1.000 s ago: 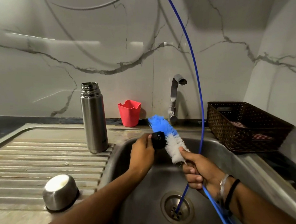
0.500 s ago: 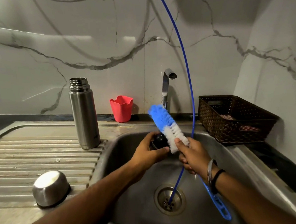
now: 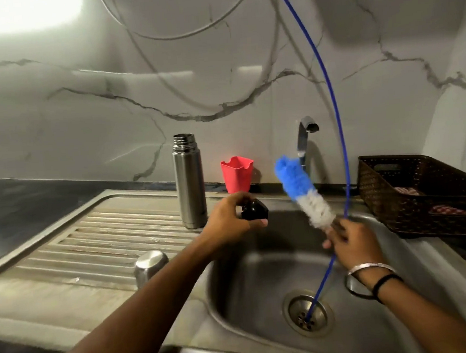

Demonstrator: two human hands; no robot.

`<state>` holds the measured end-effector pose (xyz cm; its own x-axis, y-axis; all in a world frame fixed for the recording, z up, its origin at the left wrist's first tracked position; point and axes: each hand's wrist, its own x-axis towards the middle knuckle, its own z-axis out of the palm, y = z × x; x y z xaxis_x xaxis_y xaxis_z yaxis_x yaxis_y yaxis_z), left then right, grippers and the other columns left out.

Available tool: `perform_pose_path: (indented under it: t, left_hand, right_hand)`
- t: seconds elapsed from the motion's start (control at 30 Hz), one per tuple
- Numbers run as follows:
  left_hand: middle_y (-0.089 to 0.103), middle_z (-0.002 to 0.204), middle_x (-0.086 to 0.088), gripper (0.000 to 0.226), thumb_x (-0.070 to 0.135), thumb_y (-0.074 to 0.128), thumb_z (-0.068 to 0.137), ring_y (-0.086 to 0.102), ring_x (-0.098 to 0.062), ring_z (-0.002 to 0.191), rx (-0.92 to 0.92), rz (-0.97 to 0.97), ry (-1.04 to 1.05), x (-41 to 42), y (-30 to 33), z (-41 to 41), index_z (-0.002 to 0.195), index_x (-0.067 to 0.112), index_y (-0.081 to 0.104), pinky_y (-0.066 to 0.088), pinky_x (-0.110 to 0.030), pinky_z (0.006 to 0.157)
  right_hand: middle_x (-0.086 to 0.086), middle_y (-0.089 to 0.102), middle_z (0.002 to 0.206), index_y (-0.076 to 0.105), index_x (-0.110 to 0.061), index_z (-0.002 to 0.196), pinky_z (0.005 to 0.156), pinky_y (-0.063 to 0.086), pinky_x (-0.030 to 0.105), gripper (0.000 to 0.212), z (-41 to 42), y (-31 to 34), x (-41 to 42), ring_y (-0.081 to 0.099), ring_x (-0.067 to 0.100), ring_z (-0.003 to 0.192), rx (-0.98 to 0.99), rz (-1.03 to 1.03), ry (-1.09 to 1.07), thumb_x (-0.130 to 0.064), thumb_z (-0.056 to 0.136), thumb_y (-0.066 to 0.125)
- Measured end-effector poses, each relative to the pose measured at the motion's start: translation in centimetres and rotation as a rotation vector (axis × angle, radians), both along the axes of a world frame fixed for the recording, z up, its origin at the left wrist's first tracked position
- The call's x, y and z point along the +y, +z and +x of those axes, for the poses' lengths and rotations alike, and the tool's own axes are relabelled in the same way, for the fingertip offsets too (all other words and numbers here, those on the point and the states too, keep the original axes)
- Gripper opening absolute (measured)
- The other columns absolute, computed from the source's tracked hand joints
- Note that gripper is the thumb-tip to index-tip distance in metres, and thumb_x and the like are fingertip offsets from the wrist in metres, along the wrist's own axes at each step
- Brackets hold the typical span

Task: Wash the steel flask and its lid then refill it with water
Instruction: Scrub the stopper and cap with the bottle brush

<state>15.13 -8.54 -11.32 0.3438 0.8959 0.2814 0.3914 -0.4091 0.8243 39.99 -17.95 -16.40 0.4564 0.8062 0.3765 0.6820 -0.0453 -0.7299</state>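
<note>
The steel flask [image 3: 189,180] stands upright and uncapped on the draining board, just left of the sink basin [image 3: 252,307]. Its steel cup lid [image 3: 150,266] sits upside down on the board nearer me. My left hand [image 3: 231,222] grips the black stopper [image 3: 254,210] over the basin's left rim. My right hand [image 3: 351,241] holds the handle of a blue and white bottle brush [image 3: 300,192], whose bristles point up and left, apart from the stopper.
A tap [image 3: 305,141] rises behind the basin. A blue hose [image 3: 331,106] hangs down into the drain [image 3: 307,313]. A red cup [image 3: 237,173] stands by the wall. A dark woven basket [image 3: 418,193] sits at the right.
The brush and the stopper have come apart: my left hand has moved left with the stopper, and my right hand has drawn the brush to the right. The view has tilted upward.
</note>
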Motion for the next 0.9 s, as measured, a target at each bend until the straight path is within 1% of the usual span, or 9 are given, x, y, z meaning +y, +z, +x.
perform_pose_path:
  t: [0.07,0.1,0.17,0.23,0.33,0.4,0.53,0.67,0.9]
  left_hand:
    - [0.07,0.109,0.0,0.062,0.033,0.094,0.061,0.067,-0.013,0.101,0.029,0.11,0.05,-0.7,1.2,-2.5,0.117,0.023,0.07,0.056,-0.032,0.09]
    - [0.072,0.103,0.0,0.059,0.031,0.094,0.059,0.069,-0.014,0.095,0.024,0.132,0.071,-0.7,1.8,-3.6,0.113,0.022,0.072,0.059,-0.034,0.088]
    - [0.073,0.095,0.004,0.049,0.025,0.096,0.065,0.071,-0.012,0.09,0.09,0.12,0.121,-0.3,3.4,-5.8,0.108,0.024,0.072,0.058,-0.029,0.083]
    - [0.071,0.095,0.007,0.044,0.026,0.092,0.07,0.069,-0.013,0.092,0.283,0.08,0.138,0.7,4.8,-7.7,0.109,0.024,0.071,0.054,-0.024,0.078]
    - [0.07,0.105,-0.001,0.043,0.024,0.09,0.074,0.066,-0.018,0.098,0.554,-0.007,0.128,2.8,5.1,-9.8,0.11,0.017,0.069,0.056,-0.035,0.088]
    - [0.068,0.108,-0.003,0.044,0.021,0.09,0.074,0.064,-0.019,0.1,0.624,-0.014,0.16,4.1,4.4,-10.7,0.11,0.015,0.067,0.057,-0.037,0.09]
    - [0.07,0.104,-0.003,0.042,0.017,0.093,0.069,0.066,-0.02,0.097,0.538,0.015,0.229,5.2,2.6,-11.7,0.104,0.014,0.07,0.057,-0.036,0.086]
    - [0.07,0.106,-0.006,0.041,0.018,0.091,0.074,0.069,-0.02,0.092,0.493,-0.126,0.209,5.4,1.4,-12.1,0.109,0.01,0.07,0.056,-0.024,0.066]
    - [0.069,0.123,-0.004,0.067,0.033,0.091,0.073,0.065,-0.019,0.105,0.554,-0.074,0.209,5.2,0.4,-12.3,0.131,0.015,0.063,0.051,-0.029,0.088]
  right_hand:
    - [-0.008,0.065,0.048,0.07,-0.02,0.087,0.056,0.046,0.024,0.014,0.1,-0.4,-0.4,0.062,0.003,0.049,0.031,-0.095,0.058,-0.01,0.095,0.065]
    - [-0.01,0.064,0.048,0.069,-0.022,0.086,0.053,0.045,0.021,0.016,0.1,-0.5,-0.5,0.059,0.0,0.045,0.036,-0.127,0.095,-0.009,0.095,0.065]
    - [-0.014,0.064,0.048,0.069,-0.021,0.096,0.05,0.044,0.014,0.013,-0.4,-0.5,-0.6,0.06,0.0,0.044,0.04,-0.141,0.15,-0.008,0.095,0.065]
    - [-0.01,0.066,0.054,0.07,-0.018,0.106,0.05,0.043,0.012,0.015,-0.8,-0.4,-0.6,0.063,0.002,0.047,0.035,-0.136,0.166,-0.01,0.094,0.066]
    - [-0.009,0.068,0.065,0.069,-0.013,0.118,0.048,0.04,0.008,0.024,-1.2,-0.3,-0.7,0.064,0.002,0.049,0.018,-0.16,0.172,-0.012,0.094,0.067]
    - [-0.009,0.067,0.068,0.067,-0.011,0.123,0.045,0.04,0.007,0.028,-1.2,-0.1,-0.9,0.064,0.002,0.052,0.021,-0.183,0.169,-0.013,0.094,0.066]
    - [-0.011,0.064,0.067,0.065,-0.009,0.125,0.045,0.039,0.006,0.031,-0.9,0.1,-1.2,0.066,0.005,0.058,0.02,-0.224,0.172,-0.013,0.094,0.067]
    - [-0.008,0.067,0.059,0.066,-0.01,0.124,0.047,0.041,0.008,0.031,-0.9,0.0,-1.4,0.066,0.003,0.056,0.015,-0.24,0.201,-0.014,0.094,0.068]
    - [-0.007,0.069,0.055,0.06,-0.018,0.13,0.052,0.044,0.015,0.036,-1.1,-0.3,-1.6,0.065,0.003,0.052,0.041,-0.294,0.294,-0.017,0.095,0.067]
